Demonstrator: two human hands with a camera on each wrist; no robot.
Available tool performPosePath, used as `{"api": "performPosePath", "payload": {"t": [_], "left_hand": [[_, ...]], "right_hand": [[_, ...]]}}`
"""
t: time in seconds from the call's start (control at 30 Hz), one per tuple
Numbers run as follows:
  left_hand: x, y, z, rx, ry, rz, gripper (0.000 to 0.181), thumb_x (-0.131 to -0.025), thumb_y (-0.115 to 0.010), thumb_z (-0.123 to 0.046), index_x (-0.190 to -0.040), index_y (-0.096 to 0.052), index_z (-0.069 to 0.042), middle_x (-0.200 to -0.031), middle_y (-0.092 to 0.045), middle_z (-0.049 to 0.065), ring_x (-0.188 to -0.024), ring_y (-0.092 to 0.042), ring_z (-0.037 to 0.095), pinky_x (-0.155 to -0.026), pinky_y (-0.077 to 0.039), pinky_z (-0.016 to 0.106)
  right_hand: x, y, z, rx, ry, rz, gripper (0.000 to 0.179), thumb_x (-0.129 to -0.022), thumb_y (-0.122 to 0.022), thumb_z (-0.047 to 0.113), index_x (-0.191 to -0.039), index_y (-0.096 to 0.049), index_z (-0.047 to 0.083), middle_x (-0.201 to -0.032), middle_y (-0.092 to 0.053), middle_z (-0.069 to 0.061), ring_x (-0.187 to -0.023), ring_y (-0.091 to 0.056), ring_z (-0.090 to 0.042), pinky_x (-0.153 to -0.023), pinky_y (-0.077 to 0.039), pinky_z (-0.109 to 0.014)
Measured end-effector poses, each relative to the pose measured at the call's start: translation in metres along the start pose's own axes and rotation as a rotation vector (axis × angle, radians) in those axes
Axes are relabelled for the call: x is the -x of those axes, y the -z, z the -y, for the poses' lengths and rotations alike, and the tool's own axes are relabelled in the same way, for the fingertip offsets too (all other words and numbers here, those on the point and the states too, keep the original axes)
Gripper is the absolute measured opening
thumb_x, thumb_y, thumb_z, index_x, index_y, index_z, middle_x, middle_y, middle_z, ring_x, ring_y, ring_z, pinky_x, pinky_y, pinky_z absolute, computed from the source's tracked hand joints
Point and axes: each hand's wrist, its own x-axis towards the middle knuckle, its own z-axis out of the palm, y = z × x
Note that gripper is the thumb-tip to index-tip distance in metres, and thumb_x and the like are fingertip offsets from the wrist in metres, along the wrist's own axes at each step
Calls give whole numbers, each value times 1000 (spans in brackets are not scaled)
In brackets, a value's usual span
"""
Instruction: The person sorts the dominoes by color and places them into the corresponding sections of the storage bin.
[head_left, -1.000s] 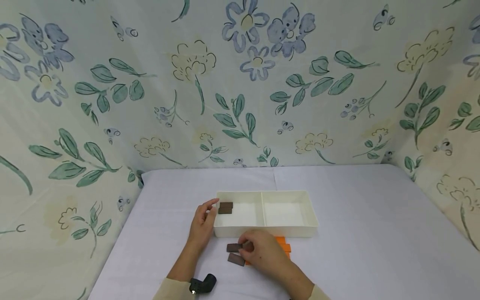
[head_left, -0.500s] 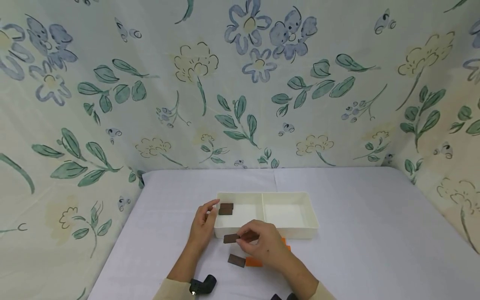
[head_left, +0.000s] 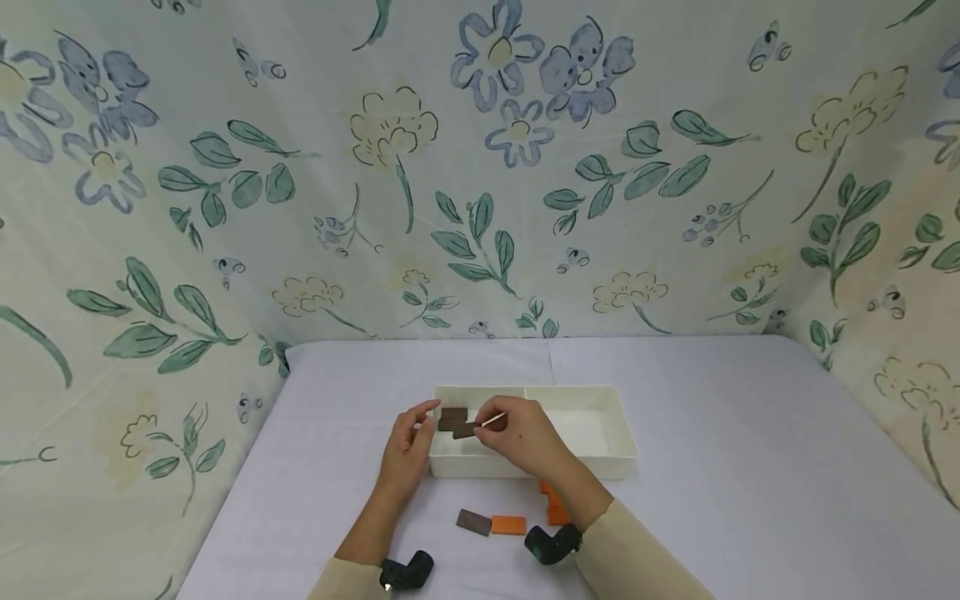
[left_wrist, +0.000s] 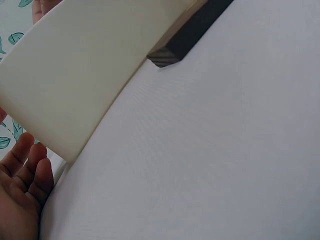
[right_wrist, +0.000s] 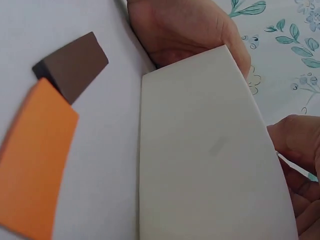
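Observation:
My right hand (head_left: 525,433) pinches a flat brown block (head_left: 465,430) between thumb and fingertips, over the left compartment of a cream box (head_left: 480,467). Two brown blocks (head_left: 453,413) lie against that compartment's left wall. At the box's left end my left hand (head_left: 407,450) rests beside the wall, fingers loosely bent, with a fingertip at the rim. The right wrist view shows the right hand (right_wrist: 300,160) behind the front wall, so the held block is hidden there. Another brown block (head_left: 474,522) and an orange block (head_left: 508,525) lie end to end in front of the box.
Several orange blocks (head_left: 556,504) lie by the right forearm, partly covered by it. A divider splits the box in two. Black wrist cameras (head_left: 553,543) are on both wrists. A floral curtain (head_left: 480,208) hangs behind the white-covered table (head_left: 712,433).
My right hand has picked up a brown block from the table in front and carried it up and away, over the box's left compartment. The left hand has stayed at the box.

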Motion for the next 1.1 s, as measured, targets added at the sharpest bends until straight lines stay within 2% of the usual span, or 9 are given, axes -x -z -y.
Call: {"api": "performPosePath", "payload": {"t": [0.3, 0.57, 1.1], "left_hand": [[-1, 1, 2, 14, -16, -7, 33, -104, -55, -23, -135, -64, -24, -116, -54, 6, -84, -50, 9, -73, -42, 25], [-1, 0, 3, 6, -30, -3, 31, -104, -55, -25, -134, -65, -25, -114, -54, 6, -85, -52, 10, -74, -43, 24], [-1, 0, 2, 4, -10, -6, 31, -104, -55, -25, -134, -65, -26, -114, -53, 5, -86, -51, 10, -73, -43, 24]], "right_hand": [[-26, -17, 2, 114, 32, 104, 9, -86, -78, 10, -86, -70, 14, -89, -71, 2, -81, -64, -12, -67, -53, -26], [-38, -28, 1, 238, 21, 108, 12, -83, -80, 10, -80, -69, 14, -85, -69, 1, -78, -57, -13, -69, -48, -29], [-44, -32, -7, 309, -1, 97, 12, -82, -81, 10, -81, -70, 13, -77, -64, 4, -72, -55, -12, -65, -46, -27]]}}
